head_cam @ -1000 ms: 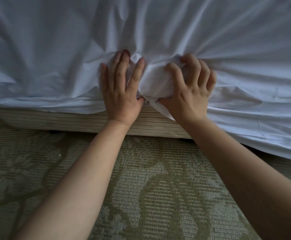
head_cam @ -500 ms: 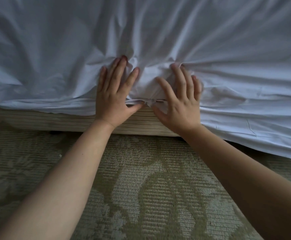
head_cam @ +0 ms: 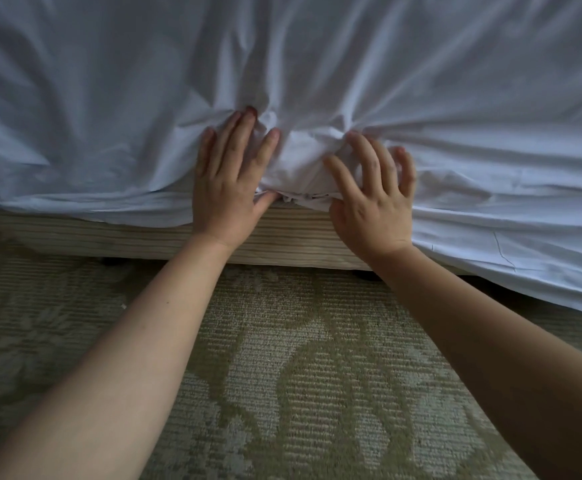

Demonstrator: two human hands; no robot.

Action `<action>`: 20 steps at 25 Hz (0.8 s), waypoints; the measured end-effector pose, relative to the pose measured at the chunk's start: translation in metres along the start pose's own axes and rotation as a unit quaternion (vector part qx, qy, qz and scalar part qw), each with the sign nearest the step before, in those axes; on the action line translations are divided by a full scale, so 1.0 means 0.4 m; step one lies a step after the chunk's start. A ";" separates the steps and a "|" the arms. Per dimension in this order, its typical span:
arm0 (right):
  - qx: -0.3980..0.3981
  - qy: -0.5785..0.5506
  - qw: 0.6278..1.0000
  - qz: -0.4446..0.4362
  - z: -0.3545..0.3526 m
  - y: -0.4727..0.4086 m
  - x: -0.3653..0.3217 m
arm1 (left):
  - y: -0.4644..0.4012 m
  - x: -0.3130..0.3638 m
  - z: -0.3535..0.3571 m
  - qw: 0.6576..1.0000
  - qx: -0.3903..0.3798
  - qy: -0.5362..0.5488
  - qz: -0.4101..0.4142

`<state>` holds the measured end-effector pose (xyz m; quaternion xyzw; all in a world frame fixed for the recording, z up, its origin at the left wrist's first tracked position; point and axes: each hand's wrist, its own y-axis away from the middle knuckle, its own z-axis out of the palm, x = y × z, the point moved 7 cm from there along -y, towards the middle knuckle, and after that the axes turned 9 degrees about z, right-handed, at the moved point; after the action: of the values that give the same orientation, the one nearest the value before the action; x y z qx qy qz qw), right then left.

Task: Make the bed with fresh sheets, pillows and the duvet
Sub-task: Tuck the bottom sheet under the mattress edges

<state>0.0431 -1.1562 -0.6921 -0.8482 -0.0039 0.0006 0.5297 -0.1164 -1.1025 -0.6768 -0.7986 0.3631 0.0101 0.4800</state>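
**Sheet on, tuck only half finished**

We see the white sheet [head_cam: 317,64] spread over the whole top of the bed and hanging down its near side, heavily creased. Below it runs the wooden bed base [head_cam: 293,240], bare along the left and middle; to the right the sheet hangs loose past the base toward the patterned carpet [head_cam: 282,375], so we judge that stretch untucked. No pillows or duvet are in view, and we take those steps as not yet done.

At the bed's edge, our left hand [head_cam: 227,188] lies flat, fingers nearly straight, pressing the sheet against the mattress side. Our right hand [head_cam: 372,199] has its fingers spread and slightly bent, pushing a gathered bunch of sheet [head_cam: 296,168] between the hands in toward the gap above the base; neither hand grips anything.
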 end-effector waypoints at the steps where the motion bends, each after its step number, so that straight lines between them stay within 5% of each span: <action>1: 0.005 -0.004 1.000 0.005 -0.001 -0.002 0.003 | -0.002 0.004 0.001 1.000 0.006 0.000 -0.007; 12: 0.066 0.000 0.988 0.138 0.045 -0.040 0.014 | -0.015 0.025 0.029 0.995 0.065 -0.041 -0.063; 20: -0.038 -0.072 0.993 0.089 0.007 -0.053 0.011 | 0.000 -0.004 0.003 1.000 0.007 0.022 -0.002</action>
<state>0.0473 -1.1444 -0.6744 -0.8626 0.0338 0.1083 0.4931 -0.1174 -1.1007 -0.6768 -0.7961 0.3723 -0.0109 0.4770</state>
